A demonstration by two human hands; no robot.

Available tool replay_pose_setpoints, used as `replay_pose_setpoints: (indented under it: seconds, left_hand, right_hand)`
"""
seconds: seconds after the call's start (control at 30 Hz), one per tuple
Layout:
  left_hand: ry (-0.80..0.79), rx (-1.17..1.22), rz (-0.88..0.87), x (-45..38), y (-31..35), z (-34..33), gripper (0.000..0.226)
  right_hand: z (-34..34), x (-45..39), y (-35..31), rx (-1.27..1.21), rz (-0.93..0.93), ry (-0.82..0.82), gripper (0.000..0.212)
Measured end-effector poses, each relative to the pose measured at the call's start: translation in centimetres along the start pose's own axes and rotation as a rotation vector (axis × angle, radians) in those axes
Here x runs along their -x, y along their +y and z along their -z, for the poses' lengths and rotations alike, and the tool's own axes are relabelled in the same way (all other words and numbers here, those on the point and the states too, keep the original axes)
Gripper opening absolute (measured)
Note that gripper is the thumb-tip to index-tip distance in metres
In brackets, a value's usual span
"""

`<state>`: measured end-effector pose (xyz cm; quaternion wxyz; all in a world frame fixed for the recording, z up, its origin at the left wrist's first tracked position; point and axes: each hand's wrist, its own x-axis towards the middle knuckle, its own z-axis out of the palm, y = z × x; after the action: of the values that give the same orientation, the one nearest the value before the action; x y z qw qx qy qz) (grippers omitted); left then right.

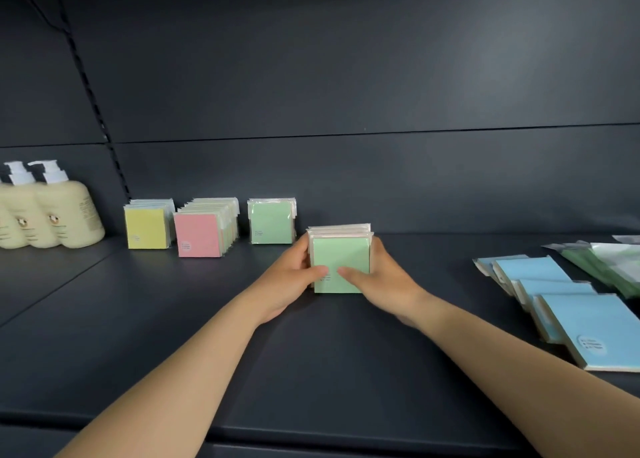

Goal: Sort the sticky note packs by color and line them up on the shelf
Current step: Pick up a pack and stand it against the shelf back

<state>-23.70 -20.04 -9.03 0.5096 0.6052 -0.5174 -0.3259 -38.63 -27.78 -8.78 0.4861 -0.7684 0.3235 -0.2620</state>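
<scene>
A: Where's the green stack [341,260]?
B: Upright on the shelf [207,336] — right of the standing green row [272,222].
A: And the hands?
B: Left hand [294,281] and right hand [377,281] grip its sides, thumbs on the front.

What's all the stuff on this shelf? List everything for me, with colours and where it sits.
lotion bottles: at least two, cream with white pumps, far left.
yellow packs: one row, standing, back left.
pink-fronted packs: one row, standing, right of the yellow.
green packs: one row, standing, right of the pink.
held green stack: one bundle, upright, centre.
blue packs: several, lying overlapped, right.
dark green packets: a few, far right edge.
shelf: one, dark grey.
left hand: grip on the stack's left side.
right hand: grip on its right side.
</scene>
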Motion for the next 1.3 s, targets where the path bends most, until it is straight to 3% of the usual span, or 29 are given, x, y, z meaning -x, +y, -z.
replay_pose_setpoints:
  seconds: [0.17,0.43,0.7,0.97,1.13,1.3]
  left_hand:
    - [0.067,-0.149,0.032,-0.1,-0.4,-0.4,0.063]
    - [0.506,-0.129,0.039,-1.9,-1.2,2.7,0.059]
    - [0.673,-0.141,0.029,-5.6,-3.1,6.4,0.060]
    - [0.681,-0.125,-0.022,-6.5,-3.6,6.9,0.064]
    - [0.683,-0.248,-0.026,-5.5,-2.7,6.8,0.061]
    - [0.491,-0.735,-0.153,-3.8,1.0,7.0,0.053]
  right_hand:
    - [-1.7,-0.1,-0.5,0.026,0.030,0.025,0.048]
    - [-7.8,-5.0,-2.2,-0.037,0.084,0.267,0.047]
    - [-11.5,-10.8,-3.4,0.069,0.048,0.335,0.033]
    - [-11.9,-12.0,-2.6,0.044,0.013,0.303,0.030]
    - [-10.8,-11.1,-2.8,0.050,0.006,0.262,0.044]
    - [-2.9,-7.5,-3.9,0.581,0.162,0.248,0.047]
